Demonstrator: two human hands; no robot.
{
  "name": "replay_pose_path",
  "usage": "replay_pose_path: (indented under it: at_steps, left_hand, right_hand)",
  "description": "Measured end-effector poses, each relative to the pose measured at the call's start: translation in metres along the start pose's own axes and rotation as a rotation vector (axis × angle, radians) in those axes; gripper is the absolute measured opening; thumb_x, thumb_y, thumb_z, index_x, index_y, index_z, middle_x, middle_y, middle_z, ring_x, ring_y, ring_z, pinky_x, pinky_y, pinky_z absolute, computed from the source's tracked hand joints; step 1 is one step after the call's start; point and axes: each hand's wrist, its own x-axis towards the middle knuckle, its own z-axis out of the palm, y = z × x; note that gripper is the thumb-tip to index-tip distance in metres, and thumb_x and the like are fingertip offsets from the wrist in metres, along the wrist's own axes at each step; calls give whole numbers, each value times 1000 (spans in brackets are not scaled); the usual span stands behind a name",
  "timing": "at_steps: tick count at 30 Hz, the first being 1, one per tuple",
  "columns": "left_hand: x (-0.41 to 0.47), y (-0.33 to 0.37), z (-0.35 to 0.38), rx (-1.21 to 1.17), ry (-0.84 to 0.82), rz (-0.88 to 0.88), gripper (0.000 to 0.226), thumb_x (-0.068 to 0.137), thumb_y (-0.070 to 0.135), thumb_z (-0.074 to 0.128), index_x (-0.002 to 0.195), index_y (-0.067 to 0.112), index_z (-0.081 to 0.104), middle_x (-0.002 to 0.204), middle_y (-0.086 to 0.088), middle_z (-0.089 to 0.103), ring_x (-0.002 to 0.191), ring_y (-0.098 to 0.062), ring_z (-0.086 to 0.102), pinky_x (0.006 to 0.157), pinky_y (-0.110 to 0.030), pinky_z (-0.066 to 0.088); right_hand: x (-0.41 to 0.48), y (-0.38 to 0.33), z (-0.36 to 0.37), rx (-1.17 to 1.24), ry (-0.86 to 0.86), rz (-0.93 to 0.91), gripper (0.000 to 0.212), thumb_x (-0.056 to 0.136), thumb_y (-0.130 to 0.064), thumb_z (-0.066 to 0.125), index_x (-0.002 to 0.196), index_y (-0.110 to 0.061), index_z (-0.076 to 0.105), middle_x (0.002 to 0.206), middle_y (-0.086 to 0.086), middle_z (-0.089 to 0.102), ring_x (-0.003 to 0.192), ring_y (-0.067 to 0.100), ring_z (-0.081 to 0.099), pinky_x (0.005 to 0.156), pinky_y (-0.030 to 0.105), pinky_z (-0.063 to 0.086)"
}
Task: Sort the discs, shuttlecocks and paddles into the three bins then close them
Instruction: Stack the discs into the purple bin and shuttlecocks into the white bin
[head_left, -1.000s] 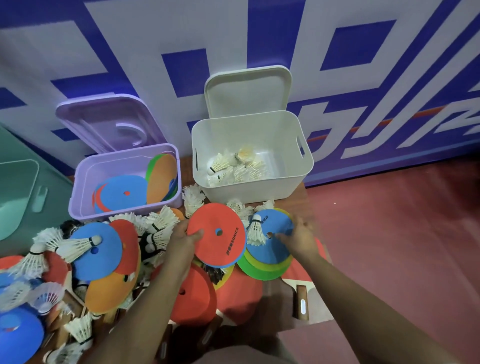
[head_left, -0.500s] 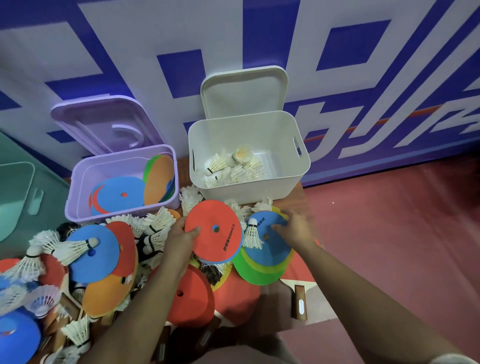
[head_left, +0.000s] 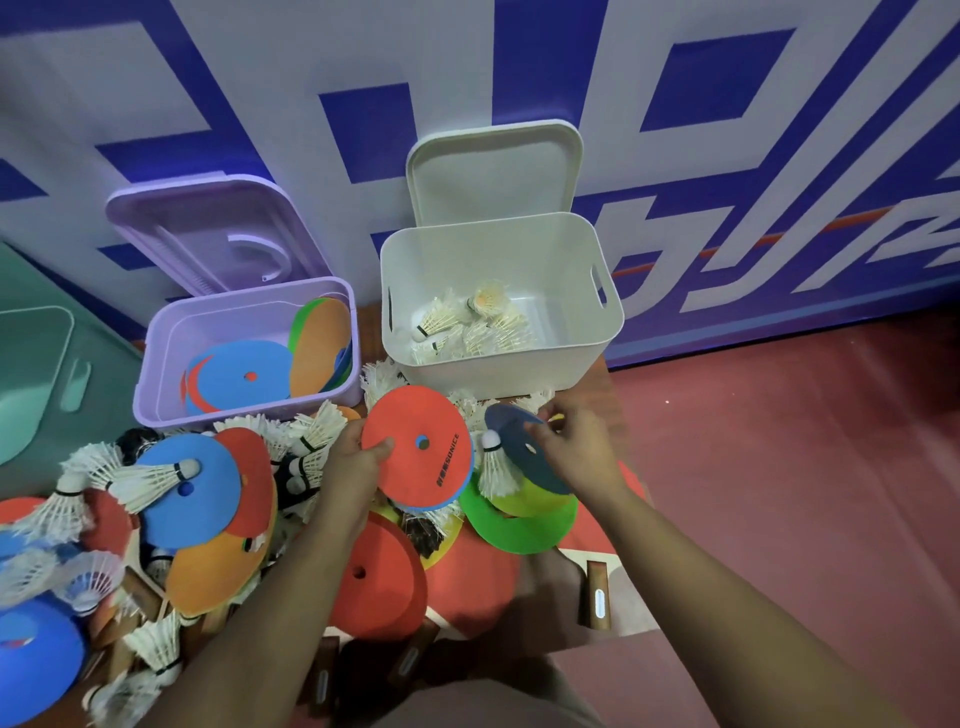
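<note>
Since discs go in the purple bin (head_left: 156, 395) at ten o'clock, my left hand (head_left: 353, 467) pinches the red disc (head_left: 415, 467) by its rim; my right hand (head_left: 582, 452) pinches the blue disc (head_left: 540, 470), seemingly tilting off a shuttlecock (head_left: 493, 462).

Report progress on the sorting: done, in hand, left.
Done: some discs lie in the purple bin, some shuttlecocks in the white bin. In hand: left hand grips a red disc, right hand pinches a blue disc. Left: the mixed pile, the paddles, closing the purple lid and white lid.
</note>
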Motion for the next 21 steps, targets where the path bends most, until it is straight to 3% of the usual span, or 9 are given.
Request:
replay_pose_path:
  at_steps: [2, 4, 7, 9, 11, 15, 18, 21]
  left_hand:
    - [1, 4, -1, 13, 27, 7, 23, 93, 8, 56, 106, 26, 60, 105, -6, 67, 84, -24, 63, 67, -34, 47]
    - [2, 8, -3, 6, 57, 13, 21, 93, 7, 56, 105, 25, 59, 106, -9, 66, 78, -23, 62, 63, -34, 47]
    - [2, 14, -7, -37, 70, 15, 26, 94, 9, 56, 114, 25, 57, 113, -11, 66, 83, -28, 63, 62, -36, 52]
    - [-1, 18, -9, -58, 55, 3, 25, 96, 14, 54, 114, 32, 56, 111, -11, 66, 85, -35, 65, 61, -48, 52]
    - [-5, 21, -12, -151, 22, -25, 28, 98, 15, 50, 114, 37, 56, 112, -10, 66, 86, -37, 64, 57, -48, 52]
    - [-13, 29, -21, -450, -86, -45, 38, 100, 10, 40, 134, 22, 52, 120, -7, 66, 96, -29, 66, 77, -38, 50]
    - [-15, 27, -38, -552, -51, -10, 34, 99, 11, 39, 128, 17, 55, 118, -7, 68, 100, -26, 66, 77, -36, 56]
    - [-17, 34, -60, -584, -79, 16, 38, 95, 28, 50, 128, 11, 58, 122, -10, 66, 112, -28, 62, 92, -42, 52]
  right_hand:
    - [-4, -18, -11, 52, 52, -29, 18, 82, -20, 67, 72, -17, 53, 64, -7, 54, 62, 8, 52, 61, 30, 40]
    - [-7, -41, -26, 182, 119, -67, 19, 85, -16, 67, 74, -13, 52, 63, -7, 51, 58, 4, 46, 57, 22, 37]
    - [-8, -74, -47, 433, 132, -49, 16, 87, -15, 68, 77, -11, 57, 67, -4, 55, 61, 5, 48, 57, 18, 36]
    - [-6, -90, -51, 612, 78, 18, 14, 85, -20, 70, 81, -11, 61, 69, 4, 58, 66, 12, 52, 61, 23, 38]
    - [-3, -99, -42, 740, 15, 119, 12, 84, -20, 69, 83, -10, 62, 74, 10, 59, 69, 17, 55, 66, 27, 42]
    - [-10, -110, 1, 655, -13, 253, 15, 93, -13, 58, 79, -14, 54, 76, 2, 59, 69, 16, 54, 61, 28, 41]
    - [-18, -115, 36, 585, -96, 322, 8, 94, -17, 51, 87, -16, 48, 86, 3, 56, 75, 18, 51, 62, 29, 37]
    - [-25, -136, 64, 627, -270, 362, 7, 92, -17, 51, 98, -17, 51, 105, 9, 63, 88, 20, 60, 71, 34, 46]
